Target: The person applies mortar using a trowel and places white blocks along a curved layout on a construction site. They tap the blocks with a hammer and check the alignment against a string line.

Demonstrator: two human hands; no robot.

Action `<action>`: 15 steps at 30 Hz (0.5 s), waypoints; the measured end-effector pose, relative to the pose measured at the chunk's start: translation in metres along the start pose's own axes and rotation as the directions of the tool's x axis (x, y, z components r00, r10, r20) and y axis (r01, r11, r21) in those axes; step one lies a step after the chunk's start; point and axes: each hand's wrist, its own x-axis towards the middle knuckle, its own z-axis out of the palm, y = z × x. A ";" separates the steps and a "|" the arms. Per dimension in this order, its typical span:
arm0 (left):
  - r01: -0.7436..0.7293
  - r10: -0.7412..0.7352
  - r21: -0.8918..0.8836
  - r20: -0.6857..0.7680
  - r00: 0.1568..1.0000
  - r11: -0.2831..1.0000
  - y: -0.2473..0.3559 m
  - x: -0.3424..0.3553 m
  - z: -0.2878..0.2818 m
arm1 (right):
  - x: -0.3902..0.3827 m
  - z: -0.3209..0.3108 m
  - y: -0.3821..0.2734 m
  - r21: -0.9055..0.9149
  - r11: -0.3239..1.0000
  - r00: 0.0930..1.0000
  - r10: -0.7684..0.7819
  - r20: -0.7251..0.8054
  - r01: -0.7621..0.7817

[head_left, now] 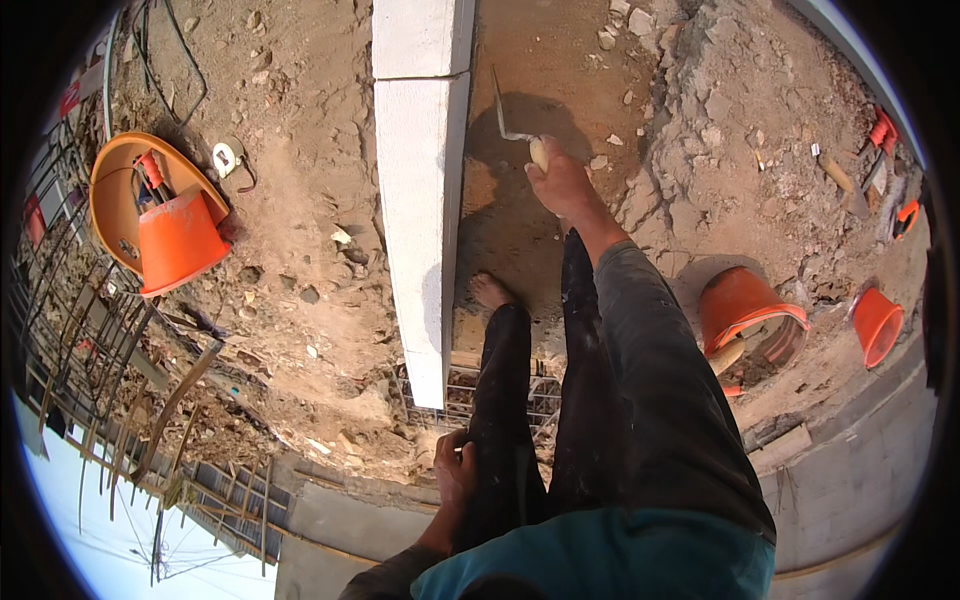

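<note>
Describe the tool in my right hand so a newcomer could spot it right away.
Find the long white block wall running down the middle. Just right of it, over brown packed soil, the right hand grips a trowel by its pale handle. Its thin metal blade points toward the wall, unlike the tools lying loose at far right.

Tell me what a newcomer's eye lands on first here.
A long white block runs down the middle of the dirt. The right hand holds a trowel just right of it, while the left hand rests on the person's leg. Orange buckets lie at the left and right.
</note>
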 end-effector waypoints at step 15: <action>-0.021 0.021 0.022 -0.002 1.000 1.000 -0.026 0.000 -0.001 | 0.088 -0.073 -0.009 0.057 0.955 0.883 0.245 0.401 -0.291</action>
